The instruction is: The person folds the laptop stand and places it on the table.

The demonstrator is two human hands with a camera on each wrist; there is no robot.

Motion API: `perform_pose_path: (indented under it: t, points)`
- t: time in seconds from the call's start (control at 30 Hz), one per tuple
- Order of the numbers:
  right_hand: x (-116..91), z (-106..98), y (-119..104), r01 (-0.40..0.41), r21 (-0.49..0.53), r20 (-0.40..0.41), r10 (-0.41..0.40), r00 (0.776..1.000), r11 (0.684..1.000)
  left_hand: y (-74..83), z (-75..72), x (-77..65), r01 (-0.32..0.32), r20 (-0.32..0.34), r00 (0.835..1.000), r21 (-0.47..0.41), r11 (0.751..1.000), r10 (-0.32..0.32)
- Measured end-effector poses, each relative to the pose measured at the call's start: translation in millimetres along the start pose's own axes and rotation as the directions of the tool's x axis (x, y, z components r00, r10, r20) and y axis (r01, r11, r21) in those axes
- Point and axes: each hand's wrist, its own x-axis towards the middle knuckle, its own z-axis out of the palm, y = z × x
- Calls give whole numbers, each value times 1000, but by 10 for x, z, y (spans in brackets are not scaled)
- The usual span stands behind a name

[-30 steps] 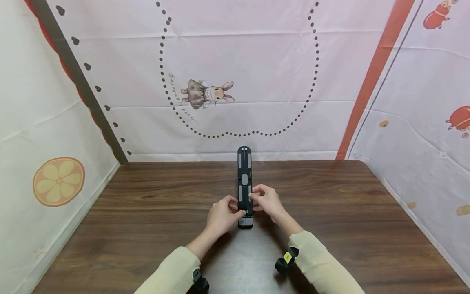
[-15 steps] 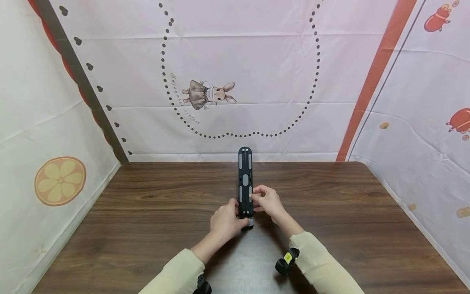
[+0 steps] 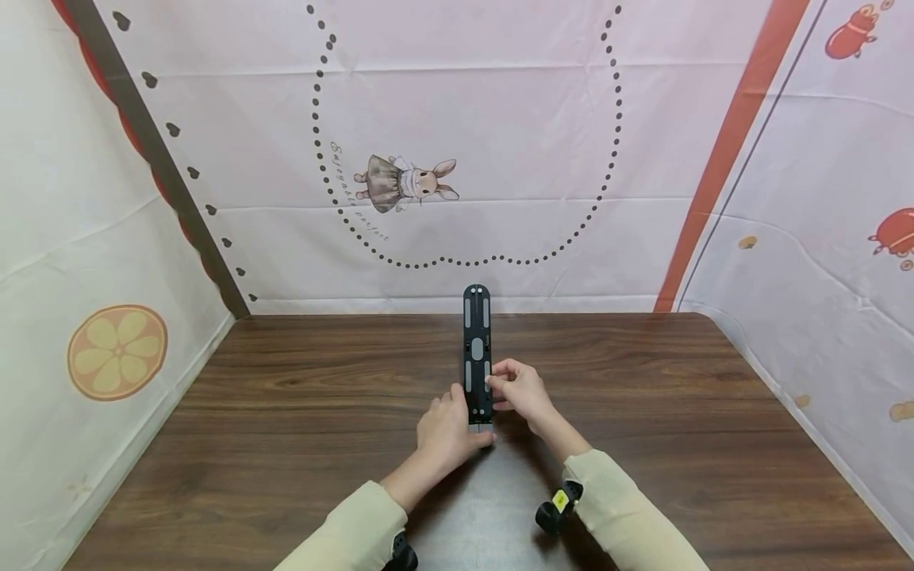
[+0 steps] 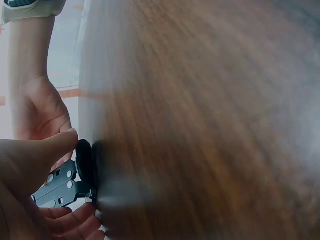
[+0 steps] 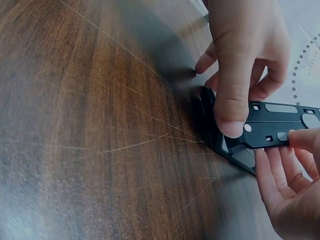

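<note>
A narrow black folding laptop stand (image 3: 477,317) with grey pads, folded into a long bar, is held up over the middle of the table, its lower end nearest me. My left hand (image 3: 439,432) grips that end, thumb across the grey hinged foot (image 3: 480,427) and fingers along the left side. My right hand (image 3: 521,392) pinches the right edge a little farther up, thumb on a pad. In the right wrist view, the left thumb (image 5: 232,105) lies over the stand's end beside a round rivet. The left wrist view shows the foot (image 4: 86,162) tilted out from the bar, close to the tabletop.
The brown wood-grain table (image 3: 286,381) stretches to both sides. Behind it hangs a pale printed cloth (image 3: 535,159), with more cloth along the left and right. A black wrist camera (image 3: 553,511) sits at the right sleeve.
My left hand has slid down and right along the stand, its thumb going from the bar to the grey foot at the end. My right hand stays in place.
</note>
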Motion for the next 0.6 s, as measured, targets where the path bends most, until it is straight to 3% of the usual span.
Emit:
perform_pose_path:
  t: [0.3, 0.6]
  points:
    - [-12, 5, -4, -12, -1, -16, 12, 1000, 1000, 33, 18, 18, 9, 16, 1000, 23, 1000, -9]
    - [-12, 15, -22, -21, 0, -11, 21, 1000, 1000, -1, 9, 31, 22, 36, 999, -20, 1000, -21]
